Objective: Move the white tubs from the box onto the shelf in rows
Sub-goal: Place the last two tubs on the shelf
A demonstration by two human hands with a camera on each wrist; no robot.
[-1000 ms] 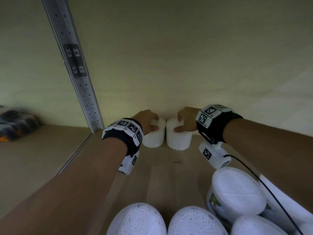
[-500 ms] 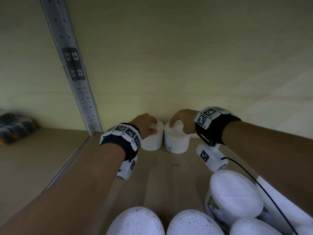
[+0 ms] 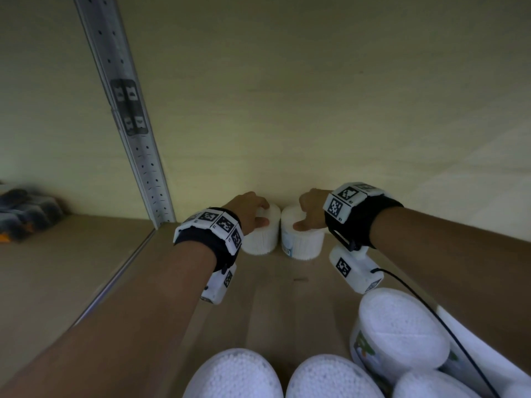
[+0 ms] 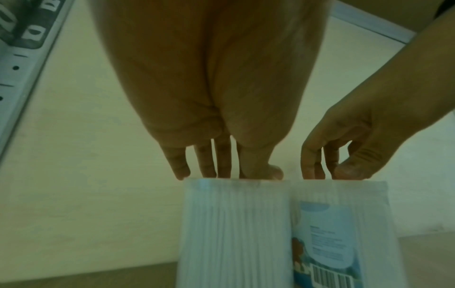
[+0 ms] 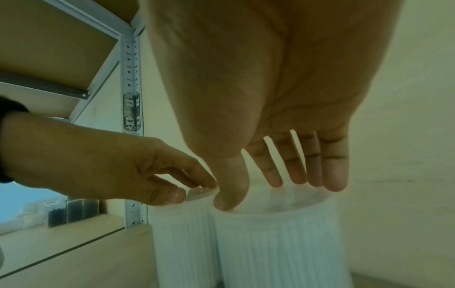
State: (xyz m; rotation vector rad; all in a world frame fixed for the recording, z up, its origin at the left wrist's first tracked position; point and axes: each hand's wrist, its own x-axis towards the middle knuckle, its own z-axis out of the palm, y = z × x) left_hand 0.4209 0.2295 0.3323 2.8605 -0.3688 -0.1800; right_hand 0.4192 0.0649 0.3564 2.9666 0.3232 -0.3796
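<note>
White left tub (image 3: 262, 240) and right tub (image 3: 305, 246) touch at the shelf's (image 3: 273, 300) back edge. My left grip (image 3: 247, 209) and right grip (image 3: 312, 208) seemingly pinch their lids. Remaining tubs (image 3: 399, 331) wait.

Two tubs stand side by side at the back of the shelf board (image 3: 287, 297), up against the back wall (image 3: 316, 110). The left tub (image 3: 263, 237) and right tub (image 3: 301, 244) are touching or nearly so. The left hand (image 3: 247, 209) sits on top of the left tub and the right hand (image 3: 311, 209) on top of the right tub, each with its thumb at the near rim. The upright (image 3: 138, 145) is left of both tubs, at the board's left edge. Packs (image 3: 26, 211) lie far left, in the next bay beyond the upright. Near tubs (image 3: 235, 374) crowd the front, well apart from the back pair, with more to the right.
</note>
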